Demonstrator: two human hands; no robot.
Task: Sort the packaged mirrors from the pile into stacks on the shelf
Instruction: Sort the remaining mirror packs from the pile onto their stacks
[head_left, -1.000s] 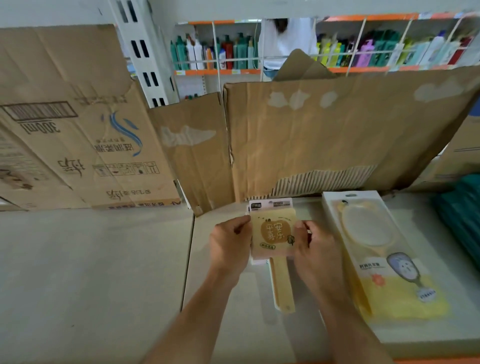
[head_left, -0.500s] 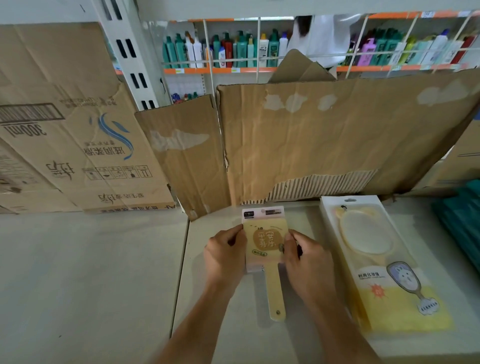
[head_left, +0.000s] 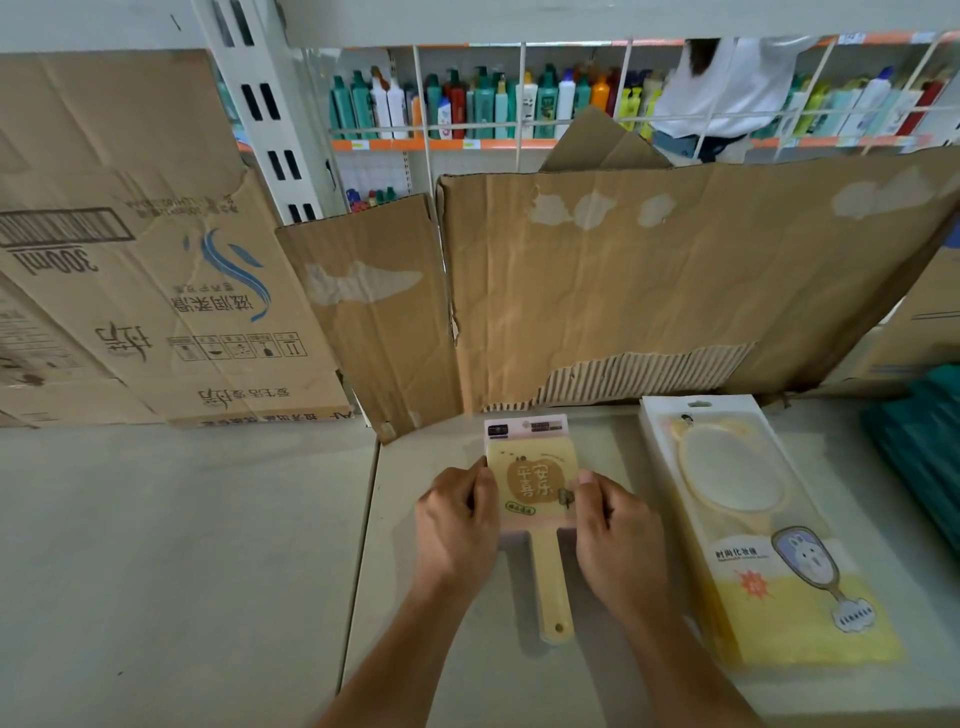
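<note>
A small yellow hand mirror in a packet, with a printed orange apple and a long handle, lies flat on the pale shelf. My left hand grips its left edge and my right hand grips its right edge, fingers curled against the packet's sides. To the right lies a stack of larger packaged mirrors in white and yellow packets with a rabbit mirror picture. The packets under the top one show only as edges.
Flattened cardboard sheets stand along the shelf's back, and a printed carton leans at the left. Dark green packets lie at the right edge. Behind, wire shelves hold bottles, and a person in white stands there.
Both hands have lowered the small mirror packet from a tilted hold above the shelf down flat onto it, a little farther back. The large mirror stack has not moved.
</note>
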